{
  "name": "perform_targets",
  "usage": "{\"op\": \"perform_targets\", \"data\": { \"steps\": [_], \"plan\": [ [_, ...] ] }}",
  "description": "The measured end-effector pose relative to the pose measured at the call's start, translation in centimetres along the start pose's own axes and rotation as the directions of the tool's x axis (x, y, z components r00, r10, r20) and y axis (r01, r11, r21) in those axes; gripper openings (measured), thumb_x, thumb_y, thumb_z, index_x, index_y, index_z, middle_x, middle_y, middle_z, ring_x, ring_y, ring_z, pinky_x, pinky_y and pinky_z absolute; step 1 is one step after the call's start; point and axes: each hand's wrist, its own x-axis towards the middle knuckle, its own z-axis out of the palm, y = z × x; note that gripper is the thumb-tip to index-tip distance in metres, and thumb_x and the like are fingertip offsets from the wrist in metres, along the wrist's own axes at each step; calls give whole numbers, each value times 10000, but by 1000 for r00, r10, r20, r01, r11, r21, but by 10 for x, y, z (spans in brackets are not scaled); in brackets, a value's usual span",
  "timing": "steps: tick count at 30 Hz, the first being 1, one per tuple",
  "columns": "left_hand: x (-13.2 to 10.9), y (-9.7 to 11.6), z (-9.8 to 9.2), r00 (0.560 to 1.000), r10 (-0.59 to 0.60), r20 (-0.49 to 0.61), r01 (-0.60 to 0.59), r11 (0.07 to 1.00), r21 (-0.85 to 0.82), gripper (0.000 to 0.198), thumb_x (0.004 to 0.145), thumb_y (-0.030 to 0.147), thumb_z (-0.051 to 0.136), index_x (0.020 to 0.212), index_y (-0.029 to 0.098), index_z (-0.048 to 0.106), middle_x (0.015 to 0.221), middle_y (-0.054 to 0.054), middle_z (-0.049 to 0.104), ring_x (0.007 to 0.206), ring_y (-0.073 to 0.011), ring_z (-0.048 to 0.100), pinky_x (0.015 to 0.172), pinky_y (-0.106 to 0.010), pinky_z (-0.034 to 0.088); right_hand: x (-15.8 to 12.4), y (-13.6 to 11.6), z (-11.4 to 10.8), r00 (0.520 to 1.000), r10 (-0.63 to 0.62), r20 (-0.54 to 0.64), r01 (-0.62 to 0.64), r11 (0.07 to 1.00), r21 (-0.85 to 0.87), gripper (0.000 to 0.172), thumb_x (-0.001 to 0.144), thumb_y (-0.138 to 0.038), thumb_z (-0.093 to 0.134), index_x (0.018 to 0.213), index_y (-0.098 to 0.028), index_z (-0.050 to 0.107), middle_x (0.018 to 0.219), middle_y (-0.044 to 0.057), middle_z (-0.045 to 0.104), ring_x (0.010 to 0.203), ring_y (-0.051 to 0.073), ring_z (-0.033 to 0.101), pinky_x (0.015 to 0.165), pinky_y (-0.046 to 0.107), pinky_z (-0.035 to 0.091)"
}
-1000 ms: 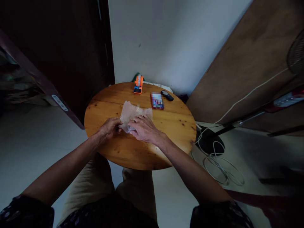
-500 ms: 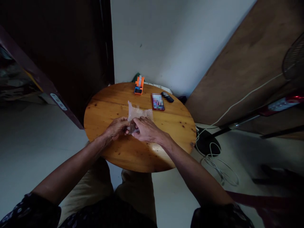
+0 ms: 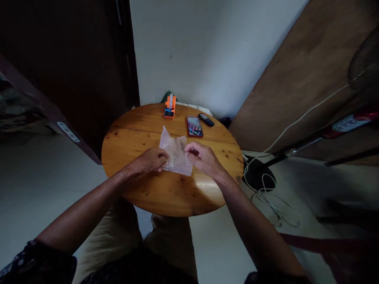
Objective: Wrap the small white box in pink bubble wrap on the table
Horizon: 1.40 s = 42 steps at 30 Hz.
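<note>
A crinkled, see-through sheet of bubble wrap (image 3: 177, 167) is spread on the round wooden table (image 3: 174, 195). My left hand (image 3: 154, 158) is closed on its left edge, fingers bent over the plastic. On the opposite side, my right hand (image 3: 203, 157) has thumb and fingertips pinched at the right edge of the sheet. A lumpy, clear-looking patch shows in the middle of the wrap; whether something lies in it I cannot make out.
An orange tape dispenser (image 3: 170, 107) stands at the table's back edge. Right of it lie a phone (image 3: 195, 128) in a red case and a dark remote-like object (image 3: 206, 120). A wall rises behind. White cable (image 3: 274, 205) coils on the floor beside a fan stand's base (image 3: 260, 175).
My hands have moved apart, the right one to the right. The bubble wrap, bunched between them before, now lies opened out flatter. The view has shifted slightly.
</note>
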Motion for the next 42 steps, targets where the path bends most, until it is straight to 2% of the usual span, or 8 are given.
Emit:
{"op": "perform_targets", "data": {
  "steps": [6, 11, 13, 16, 24, 33, 38, 42],
  "plan": [
    [8, -5, 6, 976, 187, -113, -131, 914, 384, 127, 711, 205, 610, 760, 180, 725, 611, 8, 619, 555, -134, 534, 536, -226, 351, -43, 23, -5, 974, 227, 21, -223, 968, -112, 257, 815, -432, 636, 901, -190, 623, 838, 15, 666, 692, 145, 576, 665, 271, 416],
    [7, -15, 6, 916, 385, -115, -245, 762, 600, 148, 753, 225, 632, 858, 216, 736, 999, -62, 690, 896, -216, 635, 806, -296, 475, -37, 21, 12, 953, 304, -6, -302, 944, -136, 294, 814, -473, 641, 904, -195, 609, 870, 23, 677, 715, 149, 585, 667, 267, 416],
    [8, -21, 6, 880, 470, -73, -336, 723, 603, 130, 763, 211, 621, 850, 210, 718, 1121, -81, 668, 1045, -248, 617, 933, -342, 470, -28, 21, 18, 946, 325, -19, -324, 935, -144, 278, 812, -468, 638, 840, -193, 609, 827, 25, 673, 720, 156, 587, 649, 261, 402],
    [10, -27, 6, 863, 504, -31, -396, 713, 578, 159, 771, 177, 586, 888, 208, 690, 1102, -79, 676, 1078, -252, 610, 987, -372, 465, -18, 26, 25, 944, 328, -8, -328, 940, -100, 241, 810, -418, 618, 725, -193, 596, 719, 6, 641, 670, 146, 565, 615, 248, 381],
    [9, -23, 12, 911, 411, -30, -326, 764, 557, 448, 773, 148, 576, 1218, 172, 623, 1233, -126, 668, 1156, -271, 609, 1027, -385, 460, -12, 35, 29, 935, 352, -33, -351, 936, 25, 222, 755, -368, 596, 627, -190, 564, 578, -42, 518, 589, 115, 477, 544, 223, 321],
    [12, -23, 7, 843, 528, 100, -470, 634, 614, 165, 825, 175, 544, 900, 208, 687, 1007, -83, 706, 1038, -257, 587, 999, -388, 435, -3, 42, 50, 903, 380, -201, -372, 925, 79, 69, 680, -268, 595, 705, -212, 564, 619, -48, 557, 605, 129, 522, 540, 221, 363],
    [14, -20, 4, 833, 537, 133, -497, 622, 605, 161, 812, 167, 554, 880, 203, 696, 1020, -90, 699, 1039, -267, 580, 995, -400, 438, 2, 39, 56, 853, 476, -213, -418, 869, 266, 358, 621, -232, 564, 978, -222, 563, 637, -78, 520, 565, 127, 504, 498, 220, 350],
    [14, -19, 1, 824, 537, 179, -530, 620, 579, 317, 819, 157, 551, 1098, 203, 695, 1164, -95, 688, 1110, -270, 582, 1040, -410, 426, 4, 32, 54, 818, 547, -180, -433, 790, 435, 552, 603, -244, 574, 1152, -193, 538, 680, -71, 515, 578, 132, 512, 508, 233, 385]
  ]
}}
